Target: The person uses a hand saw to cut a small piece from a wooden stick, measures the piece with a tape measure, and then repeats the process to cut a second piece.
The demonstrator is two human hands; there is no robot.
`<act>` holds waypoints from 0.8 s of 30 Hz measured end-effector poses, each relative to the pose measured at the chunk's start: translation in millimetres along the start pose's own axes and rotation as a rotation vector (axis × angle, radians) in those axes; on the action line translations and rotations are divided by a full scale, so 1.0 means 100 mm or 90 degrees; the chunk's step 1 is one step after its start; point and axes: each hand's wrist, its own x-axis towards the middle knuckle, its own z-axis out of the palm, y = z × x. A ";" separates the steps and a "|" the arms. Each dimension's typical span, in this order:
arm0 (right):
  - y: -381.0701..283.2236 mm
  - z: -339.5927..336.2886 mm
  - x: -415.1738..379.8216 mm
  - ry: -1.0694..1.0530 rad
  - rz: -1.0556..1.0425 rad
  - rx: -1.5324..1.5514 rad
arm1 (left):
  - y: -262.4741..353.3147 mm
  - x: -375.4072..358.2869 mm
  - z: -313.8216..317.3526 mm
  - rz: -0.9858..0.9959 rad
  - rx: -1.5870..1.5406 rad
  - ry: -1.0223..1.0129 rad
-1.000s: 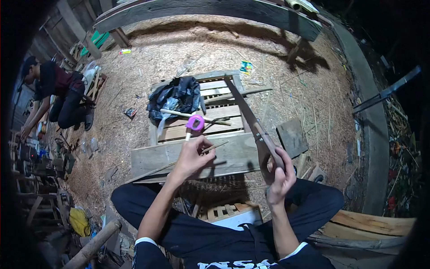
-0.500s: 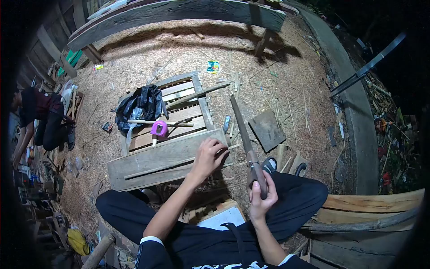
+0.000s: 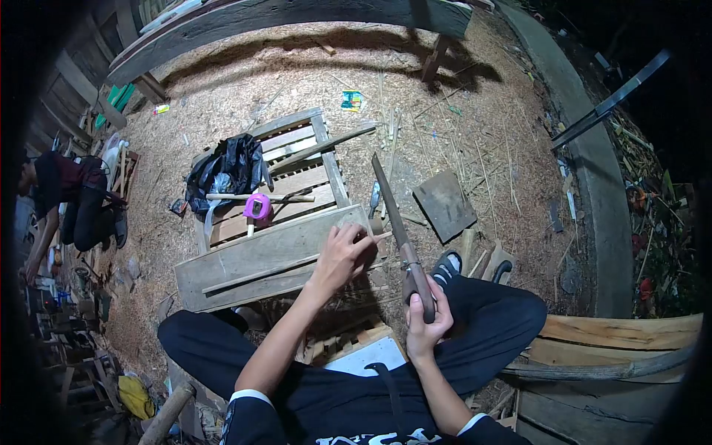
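Observation:
My right hand (image 3: 429,320) is wrapped around the wooden handle of a handsaw (image 3: 400,237). Its long narrow blade points up and away from me, and its teeth are too small to make out. My left hand (image 3: 341,258) rests at the right end of a wooden plank (image 3: 259,252), fingers curled over a thin wooden stick (image 3: 259,276) lying along it. A short end of the stick pokes out past my fingers, close to the blade but apart from it. Beyond the plank lies a slatted wooden frame (image 3: 330,167) with a pink tape measure (image 3: 257,207) on it.
A black plastic bag (image 3: 226,170) and loose sticks lie on the slats. To the right are a square board (image 3: 445,205) and a utility knife (image 3: 374,196). A person (image 3: 81,196) crouches at far left. A long bench (image 3: 297,28) spans the back.
The saw has shifted slightly left and toward me in my right hand. My left hand has curled a little more over the stick, and the view has tilted slightly.

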 end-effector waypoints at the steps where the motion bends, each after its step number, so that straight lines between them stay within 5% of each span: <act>1: 0.01 -0.01 0.00 0.001 0.000 -0.001 | -0.01 -0.01 0.01 0.009 -0.008 0.016; 24: 0.10 0.05 -0.15 -0.065 -0.002 -0.025 | -0.02 -0.04 0.03 -0.062 -0.043 0.054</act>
